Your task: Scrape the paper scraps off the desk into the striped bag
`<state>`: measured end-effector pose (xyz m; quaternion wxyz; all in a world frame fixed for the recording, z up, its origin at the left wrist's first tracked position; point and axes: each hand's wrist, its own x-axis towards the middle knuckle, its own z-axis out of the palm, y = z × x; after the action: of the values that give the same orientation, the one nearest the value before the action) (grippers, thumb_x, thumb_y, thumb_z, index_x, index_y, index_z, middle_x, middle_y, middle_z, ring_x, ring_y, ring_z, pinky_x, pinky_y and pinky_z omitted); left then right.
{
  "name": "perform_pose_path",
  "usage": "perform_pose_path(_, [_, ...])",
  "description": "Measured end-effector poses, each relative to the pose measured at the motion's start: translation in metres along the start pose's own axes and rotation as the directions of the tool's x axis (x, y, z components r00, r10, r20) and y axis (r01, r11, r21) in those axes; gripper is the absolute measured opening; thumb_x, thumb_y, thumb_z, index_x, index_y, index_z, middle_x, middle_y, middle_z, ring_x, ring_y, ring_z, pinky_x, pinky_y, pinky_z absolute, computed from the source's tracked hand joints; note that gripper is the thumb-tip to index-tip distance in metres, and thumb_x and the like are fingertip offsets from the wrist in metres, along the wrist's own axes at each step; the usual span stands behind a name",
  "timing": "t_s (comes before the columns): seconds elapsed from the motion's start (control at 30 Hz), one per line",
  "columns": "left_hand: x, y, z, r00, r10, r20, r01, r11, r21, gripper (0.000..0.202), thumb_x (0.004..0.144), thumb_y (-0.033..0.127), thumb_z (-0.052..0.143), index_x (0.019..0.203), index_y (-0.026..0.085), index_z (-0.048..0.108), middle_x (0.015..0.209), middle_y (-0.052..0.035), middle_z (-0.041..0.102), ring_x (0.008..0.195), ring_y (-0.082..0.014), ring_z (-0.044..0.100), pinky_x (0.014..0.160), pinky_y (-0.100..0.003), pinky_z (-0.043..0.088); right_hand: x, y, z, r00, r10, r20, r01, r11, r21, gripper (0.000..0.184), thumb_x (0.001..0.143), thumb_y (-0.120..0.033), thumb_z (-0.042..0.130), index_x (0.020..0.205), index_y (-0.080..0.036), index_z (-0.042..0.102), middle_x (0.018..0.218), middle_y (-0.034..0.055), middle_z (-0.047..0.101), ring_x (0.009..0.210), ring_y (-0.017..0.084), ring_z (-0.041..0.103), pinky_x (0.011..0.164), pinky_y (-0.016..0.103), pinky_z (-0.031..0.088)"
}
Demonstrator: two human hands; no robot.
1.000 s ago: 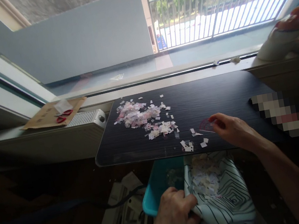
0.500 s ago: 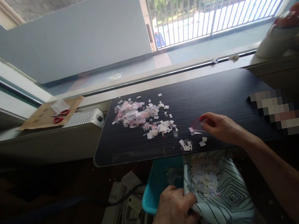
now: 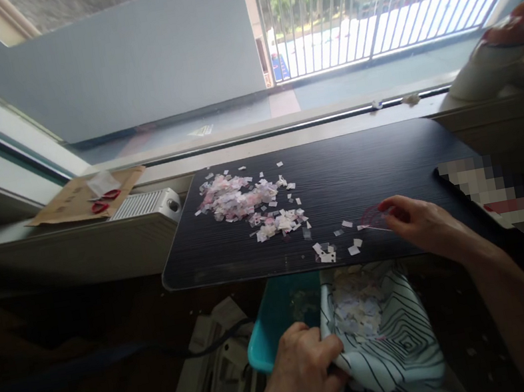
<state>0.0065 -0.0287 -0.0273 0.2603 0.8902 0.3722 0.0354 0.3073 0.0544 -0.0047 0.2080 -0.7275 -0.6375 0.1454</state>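
Observation:
My left hand (image 3: pixel 308 365) is closed on the near left rim of a pale bin with black line patterns (image 3: pixel 406 346). Inside that bin lies a heap of small paper scraps (image 3: pixel 357 307). Over the right half of the dark tabletop, my right hand (image 3: pixel 419 222) pinches a thin, clear sheet with pink curved lines (image 3: pixel 372 217), its lower edge close to the surface. A few white scraps (image 3: pixel 347 224) lie just left of it, and more loose scraps (image 3: pixel 325 253) rest by the front edge. A large pile of white and pink scraps (image 3: pixel 236 197) covers the table's left side.
The dark table (image 3: pixel 368 164) stands against a window ledge. A teal bin (image 3: pixel 266 334) sits left of the patterned one, under the table edge. Red-handled scissors (image 3: pixel 105 200) lie on a brown envelope (image 3: pixel 69 193) at left. A blurred-out phone-like object (image 3: pixel 490 196) rests at right.
My right hand has moved right with the clear sheet, away from the scraps. A couple of small scraps now show where the sheet was. My left hand stays on the bin rim.

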Motion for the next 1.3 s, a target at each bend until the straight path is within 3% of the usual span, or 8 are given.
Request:
perform_pose_path(0.13, [0.001, 0.000, 0.001, 1.000, -0.001, 0.007, 0.002, 1.000, -0.014, 0.008, 0.080, 0.022, 0.062, 0.075, 0.020, 0.055, 0.068, 0.0028, 0.054, 0.065, -0.0145, 0.050, 0.072, -0.028, 0.036, -0.005, -0.004, 0.000, 1.000, -0.029, -0.005, 0.029, 1.000, -0.001, 0.025, 0.078, -0.028, 0.049, 0.098, -0.024, 0.063, 0.071, -0.0018, 0.067, 0.059, 0.013, 0.060, 0.054, 0.023, 0.040])
perform_pose_path(0.27, [0.002, 0.002, 0.000, 1.000, 0.005, 0.008, -0.005, 1.000, -0.017, 0.010, 0.079, 0.022, 0.063, 0.075, 0.020, 0.054, 0.069, 0.0033, 0.054, 0.066, -0.0144, 0.050, 0.072, -0.028, 0.036, -0.010, -0.004, 0.001, 0.994, -0.091, 0.060, 0.088, 0.995, 0.051, 0.022, 0.080, -0.029, 0.049, 0.096, -0.024, 0.063, 0.073, -0.0019, 0.067, 0.060, 0.012, 0.061, 0.055, 0.022, 0.042])
perform_pose_path(0.43, [0.004, 0.007, -0.003, 1.000, 0.031, 0.004, -0.031, 1.000, -0.002, 0.012, 0.079, 0.022, 0.063, 0.073, 0.020, 0.052, 0.067, 0.0037, 0.053, 0.065, -0.0141, 0.050, 0.072, -0.028, 0.036, -0.020, 0.004, -0.001, 0.998, -0.048, -0.043, 0.050, 0.998, 0.040, 0.025, 0.082, -0.033, 0.049, 0.101, -0.024, 0.062, 0.074, -0.0005, 0.067, 0.060, 0.014, 0.060, 0.056, 0.024, 0.045])
perform_pose_path(0.63, [0.006, 0.009, -0.005, 0.999, 0.038, 0.002, -0.038, 0.999, -0.001, 0.013, 0.080, 0.020, 0.062, 0.073, 0.020, 0.051, 0.067, 0.0038, 0.053, 0.064, -0.0136, 0.050, 0.070, -0.027, 0.035, -0.032, 0.005, 0.003, 0.975, -0.173, 0.142, 0.145, 0.971, 0.189, 0.022, 0.084, -0.035, 0.049, 0.100, -0.026, 0.062, 0.084, -0.0004, 0.068, 0.067, 0.013, 0.062, 0.060, 0.023, 0.048])
perform_pose_path(0.8, [0.003, 0.009, -0.005, 0.999, 0.038, 0.003, -0.038, 0.999, 0.014, 0.011, 0.079, 0.020, 0.061, 0.072, 0.020, 0.052, 0.066, 0.0035, 0.052, 0.064, -0.0141, 0.050, 0.071, -0.028, 0.035, -0.029, 0.000, 0.010, 0.981, -0.192, 0.002, 0.190, 0.970, 0.151, 0.022, 0.085, -0.031, 0.049, 0.100, -0.023, 0.063, 0.090, 0.0018, 0.068, 0.071, 0.014, 0.062, 0.064, 0.025, 0.048])
perform_pose_path(0.97, [-0.001, 0.007, -0.005, 0.999, 0.025, -0.025, -0.024, 0.999, 0.020, 0.012, 0.079, 0.020, 0.061, 0.072, 0.020, 0.052, 0.066, 0.0036, 0.052, 0.064, -0.0142, 0.050, 0.070, -0.028, 0.034, -0.036, -0.007, 0.012, 0.941, -0.306, 0.146, 0.272, 0.939, 0.210, 0.020, 0.087, -0.032, 0.048, 0.098, -0.024, 0.063, 0.090, 0.0009, 0.067, 0.070, 0.013, 0.060, 0.062, 0.024, 0.047])
perform_pose_path(1.13, [-0.003, 0.005, -0.006, 0.999, 0.033, -0.029, -0.032, 0.999, 0.032, 0.010, 0.078, 0.019, 0.061, 0.074, 0.020, 0.053, 0.066, 0.0037, 0.053, 0.064, -0.0144, 0.051, 0.069, -0.028, 0.034, -0.038, -0.013, 0.014, 0.948, -0.304, 0.097, 0.279, 0.937, 0.208, 0.021, 0.088, -0.030, 0.046, 0.100, -0.023, 0.062, 0.092, 0.0013, 0.066, 0.070, 0.012, 0.058, 0.064, 0.024, 0.046])
perform_pose_path(1.3, [-0.004, 0.002, -0.006, 0.999, 0.010, -0.040, -0.008, 0.999, 0.048, 0.010, 0.078, 0.018, 0.061, 0.073, 0.020, 0.053, 0.066, 0.0033, 0.054, 0.064, -0.0148, 0.051, 0.068, -0.028, 0.034, -0.045, -0.024, 0.008, 0.903, -0.382, 0.199, 0.339, 0.915, 0.217, 0.020, 0.090, -0.029, 0.043, 0.097, -0.024, 0.061, 0.087, 0.0010, 0.063, 0.070, 0.012, 0.057, 0.064, 0.024, 0.044])
